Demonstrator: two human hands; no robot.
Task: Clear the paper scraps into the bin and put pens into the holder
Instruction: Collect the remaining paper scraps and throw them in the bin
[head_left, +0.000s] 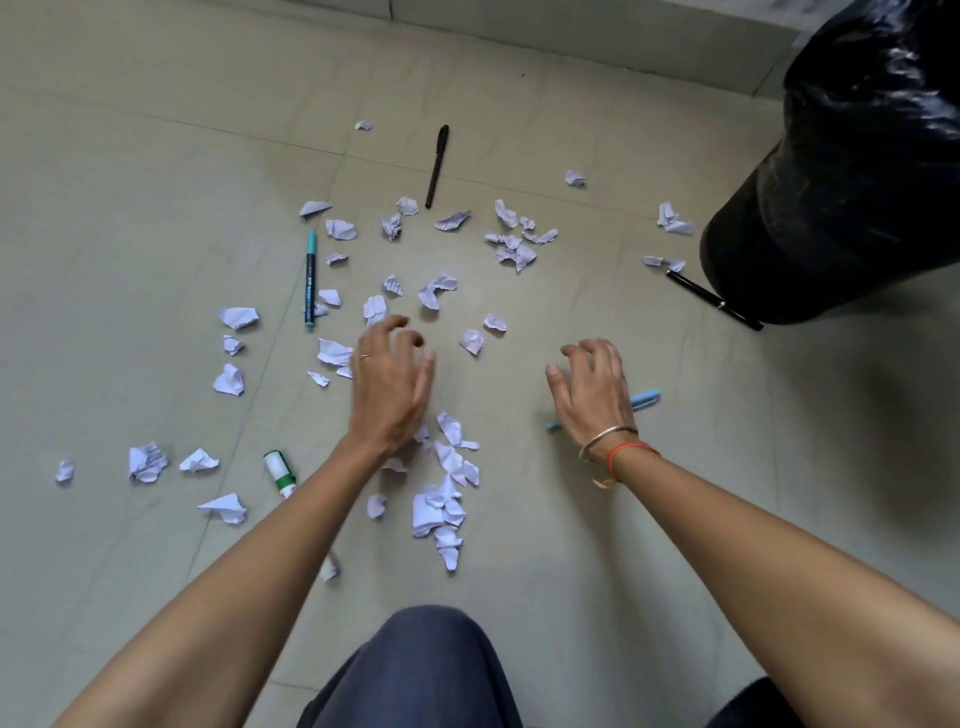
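Observation:
Several crumpled white paper scraps (439, 288) lie scattered over the tiled floor, with a denser heap (441, 499) close to my knee. My left hand (389, 384) hovers over the middle of the scraps, fingers spread and loosely bent, holding nothing. My right hand (592, 387) is likewise spread and empty, above a light blue pen (644, 400) that it partly hides. A teal-capped marker (310, 280) lies at the left, a dark pen (436, 166) farther away, and a black pen (714, 300) beside the bin (841, 208), which is lined with a black bag. No pen holder is visible.
A green and white marker (280, 473) lies by my left forearm, and a small white stub (329, 569) pokes out under that arm. My knee (415, 670) in dark trousers is at the bottom. A wall base (571, 36) runs along the far side.

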